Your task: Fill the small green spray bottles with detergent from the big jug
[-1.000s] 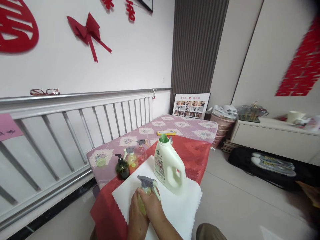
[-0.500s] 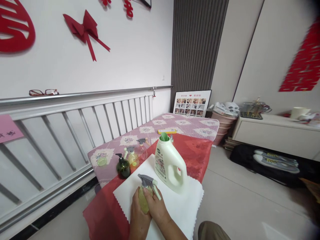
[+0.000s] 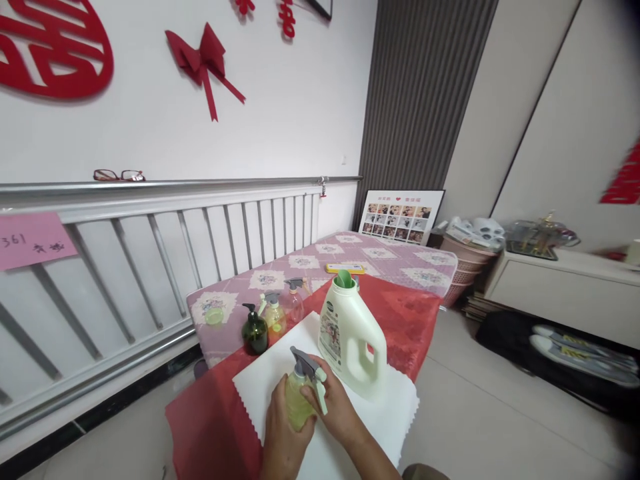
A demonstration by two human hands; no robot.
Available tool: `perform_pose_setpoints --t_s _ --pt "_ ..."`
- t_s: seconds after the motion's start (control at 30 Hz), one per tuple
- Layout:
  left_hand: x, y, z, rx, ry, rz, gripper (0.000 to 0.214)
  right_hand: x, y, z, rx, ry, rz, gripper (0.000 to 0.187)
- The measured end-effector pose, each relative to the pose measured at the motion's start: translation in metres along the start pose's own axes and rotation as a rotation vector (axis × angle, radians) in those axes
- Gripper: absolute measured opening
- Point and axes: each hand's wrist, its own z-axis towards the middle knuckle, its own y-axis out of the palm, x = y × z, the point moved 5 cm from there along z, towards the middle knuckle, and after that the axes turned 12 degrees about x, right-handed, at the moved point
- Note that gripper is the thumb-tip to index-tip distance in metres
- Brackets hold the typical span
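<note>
Head view shows a small yellow-green spray bottle [image 3: 299, 400] with a grey trigger head standing upright on a white cloth [image 3: 385, 420] near the front edge of the counter [image 3: 410, 313]. Left hand [image 3: 281, 437] comes up from below, its fingers curled around the bottle's body on the left side. Right hand [image 3: 336, 412] reaches in from the lower right with the forearm angled toward the near edge; its fingers close around the neck just under the trigger, thumb toward the camera. Just beyond the right hand, a cream detergent jug [image 3: 351, 339] with a green spout stands upright on the same cloth. Farther left, a dark green pump bottle [image 3: 255, 331] and two more spray bottles [image 3: 283, 310] stand together where the red cover meets a pink patterned one. A white railing [image 3: 150, 233] runs along the left.
</note>
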Motion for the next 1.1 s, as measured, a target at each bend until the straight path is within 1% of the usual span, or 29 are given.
perform_pose_setpoints --t_s 0.1,0.2,0.27,0.43,0.6,0.7,0.77,0.87,1.0,1.1 --pt "0.001 -0.001 0.002 -0.046 -0.083 -0.053 0.082 -0.009 0.0 0.005 0.043 -0.008 -0.016 0.041" --pt "0.006 -0.005 0.003 -0.069 -0.122 -0.082 0.08 -0.019 0.0 0.007 0.106 -0.074 -0.117 0.034" --pt "0.009 -0.008 0.003 -0.07 -0.132 -0.085 0.079 -0.024 0.001 0.007 0.114 -0.104 -0.158 0.031" --pt "0.01 -0.009 0.003 -0.071 -0.128 -0.088 0.077 -0.033 0.003 0.01 0.062 -0.168 -0.213 0.021" --pt "0.005 -0.006 0.003 -0.1 -0.158 -0.11 0.078 -0.038 0.003 0.013 -0.078 -0.209 -0.254 0.014" --pt "0.005 -0.007 0.003 -0.104 -0.174 -0.117 0.077 -0.038 0.002 0.016 -0.133 -0.194 -0.262 0.016" --pt "0.007 -0.008 0.004 -0.106 -0.175 -0.125 0.077 -0.038 0.002 0.018 -0.135 -0.155 -0.245 0.016" --pt "0.01 -0.01 0.004 -0.104 -0.174 -0.137 0.076 -0.037 0.005 0.018 -0.101 -0.099 -0.212 0.015" --pt "0.012 -0.01 0.005 -0.098 -0.186 -0.14 0.079 -0.031 0.01 0.016 -0.031 -0.066 -0.188 0.02" --pt "0.012 -0.008 0.005 -0.112 -0.194 -0.146 0.08 -0.025 0.012 0.015 -0.008 -0.035 -0.171 0.021"
